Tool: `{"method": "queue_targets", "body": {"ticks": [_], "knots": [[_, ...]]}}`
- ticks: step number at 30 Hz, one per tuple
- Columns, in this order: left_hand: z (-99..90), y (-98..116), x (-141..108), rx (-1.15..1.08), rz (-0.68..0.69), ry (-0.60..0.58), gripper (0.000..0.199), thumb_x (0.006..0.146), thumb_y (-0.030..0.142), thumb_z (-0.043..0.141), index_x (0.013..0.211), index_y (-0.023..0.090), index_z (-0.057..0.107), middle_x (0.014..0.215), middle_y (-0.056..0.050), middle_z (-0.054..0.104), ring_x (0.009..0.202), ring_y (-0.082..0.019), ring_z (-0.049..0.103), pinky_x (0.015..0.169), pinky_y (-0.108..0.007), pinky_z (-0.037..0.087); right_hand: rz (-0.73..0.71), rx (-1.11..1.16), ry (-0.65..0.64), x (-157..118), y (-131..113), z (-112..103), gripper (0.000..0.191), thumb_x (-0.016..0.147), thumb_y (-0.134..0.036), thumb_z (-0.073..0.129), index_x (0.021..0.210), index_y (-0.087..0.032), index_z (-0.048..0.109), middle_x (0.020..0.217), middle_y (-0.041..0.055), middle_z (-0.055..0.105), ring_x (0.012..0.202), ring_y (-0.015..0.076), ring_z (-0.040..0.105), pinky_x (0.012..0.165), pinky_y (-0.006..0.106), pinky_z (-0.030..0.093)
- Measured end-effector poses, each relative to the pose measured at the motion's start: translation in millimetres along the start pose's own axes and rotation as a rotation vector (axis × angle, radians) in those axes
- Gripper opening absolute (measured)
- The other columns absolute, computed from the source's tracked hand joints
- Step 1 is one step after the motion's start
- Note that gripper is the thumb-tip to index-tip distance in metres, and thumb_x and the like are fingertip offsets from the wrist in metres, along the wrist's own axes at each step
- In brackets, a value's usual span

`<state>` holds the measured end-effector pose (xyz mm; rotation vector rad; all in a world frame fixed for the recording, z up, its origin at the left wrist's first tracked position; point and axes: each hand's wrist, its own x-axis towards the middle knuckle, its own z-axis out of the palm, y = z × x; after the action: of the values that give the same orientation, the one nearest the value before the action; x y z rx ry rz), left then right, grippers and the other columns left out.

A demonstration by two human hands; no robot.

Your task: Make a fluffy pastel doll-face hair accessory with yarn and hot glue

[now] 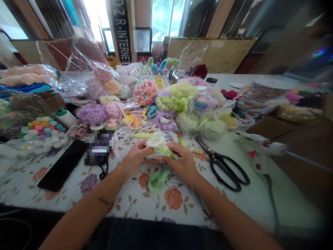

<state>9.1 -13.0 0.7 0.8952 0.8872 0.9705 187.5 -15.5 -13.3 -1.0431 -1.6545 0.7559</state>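
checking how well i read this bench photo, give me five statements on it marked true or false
1. The left hand and right hand both hold a pale green-and-white bundle. True.
2. The scissors lie beside the left forearm. False: the black-handled scissors lie to the right of the right hand.
3. The tablecloth is plain blue. False: the tablecloth is white with a flower print.
4. A green loop shows on the near side of the bundle. True.
5. The glue gun is in the right hand. False: the glue gun lies beyond the scissors, untouched.

Black-handled scissors (215,156), white glue gun (261,162), flat black slab (62,166), pom-poms (43,133) (many white), floral tablecloth (117,199)
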Motion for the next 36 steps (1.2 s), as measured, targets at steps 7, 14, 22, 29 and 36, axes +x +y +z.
{"method": "queue_targets", "body": {"ticks": [7,14,22,29,36], "knots": [[0.8,8,1,0.013,0.003,-0.046,0.040,0.078,0.049,0.066,0.102,0.017,0.069,0.092,-0.006,0.068,0.071,-0.016,0.062,0.058,-0.029,0.057,0.225,0.140,-0.014,5,-6,-4,0.038,0.065,-0.044,0.081,0.091,-0.019,0.072,0.083,0.0039,0.072,0.071,0.0200,0.064,0.062,0.031,0.051],[-2.2,5,-5,0.707,0.610,0.429,0.028,0.085,0.042,0.061,0.101,0.021,0.069,0.104,-0.007,0.068,0.096,-0.020,0.062,0.082,-0.032,0.054,0.347,0.197,-0.008,4,-4,-5,0.042,0.066,-0.051,0.077,0.090,-0.017,0.071,0.071,0.0021,0.069,0.058,0.0170,0.059,0.048,0.027,0.046],[9.0,-16,-7,1.147,1.173,0.138,0.038,0.086,0.015,0.055,0.123,0.019,0.060,0.118,-0.013,0.065,0.115,-0.025,0.058,0.099,-0.044,0.049,0.257,0.109,0.053,4,-4,-1,0.034,0.068,-0.045,0.076,0.085,-0.017,0.067,0.068,-0.0012,0.061,0.056,0.0126,0.051,0.051,0.025,0.042],[12.6,-19,-9,1.212,1.101,0.272,0.052,0.089,0.018,0.051,0.140,0.015,0.041,0.132,-0.019,0.055,0.126,-0.028,0.051,0.104,-0.048,0.046,0.252,0.131,0.138,3,-1,0,0.038,0.067,-0.044,0.078,0.091,-0.018,0.065,0.083,0.0028,0.067,0.070,0.0184,0.061,0.066,0.032,0.051],[16.0,-22,-9,1.285,1.218,0.095,0.060,0.089,0.018,0.052,0.146,0.014,0.033,0.141,-0.021,0.048,0.138,-0.030,0.038,0.110,-0.051,0.039,0.200,0.097,0.172,1,-5,2,0.032,0.070,-0.041,0.075,0.089,-0.020,0.062,0.083,0.0033,0.067,0.071,0.0185,0.060,0.065,0.031,0.050]]}}
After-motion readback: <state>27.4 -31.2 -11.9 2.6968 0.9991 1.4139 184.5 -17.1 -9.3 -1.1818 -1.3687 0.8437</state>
